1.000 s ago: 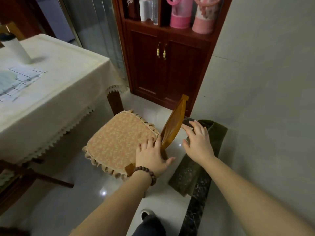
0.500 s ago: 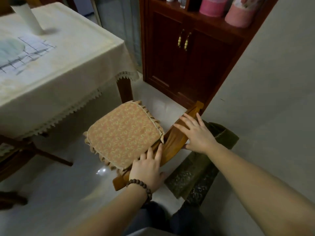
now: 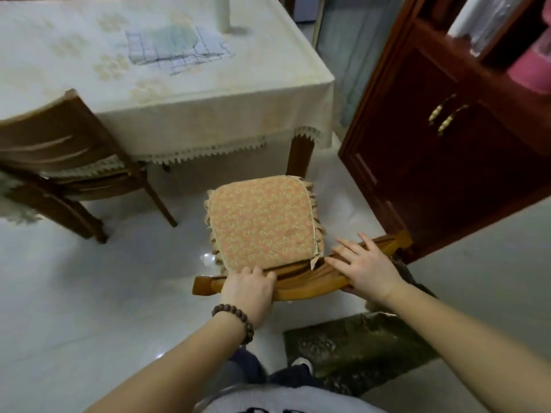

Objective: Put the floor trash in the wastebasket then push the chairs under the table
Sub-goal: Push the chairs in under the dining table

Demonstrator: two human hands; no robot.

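Observation:
A wooden chair point(image 3: 310, 280) with an orange patterned cushion point(image 3: 262, 223) stands on the pale floor, its seat facing the table point(image 3: 185, 114) and its front just short of the cloth's lace edge. My left hand point(image 3: 249, 289) grips the left part of the chair's curved backrest, fingers curled over the top rail. My right hand point(image 3: 365, 268) rests on the right part of the backrest with fingers spread and fairly straight. No trash or wastebasket is in view.
A second wooden chair point(image 3: 62, 162) sits partly under the table at the left. A dark red cabinet point(image 3: 447, 138) stands close on the right of the chair. A dark patterned mat point(image 3: 366, 344) lies by my feet. A white cylinder point(image 3: 222, 13) and checked cloth point(image 3: 176, 50) sit on the table.
The chair has turned so its seat now faces the table squarely. My left hand went from lying flat on the backrest to gripping its rail; the view swung left.

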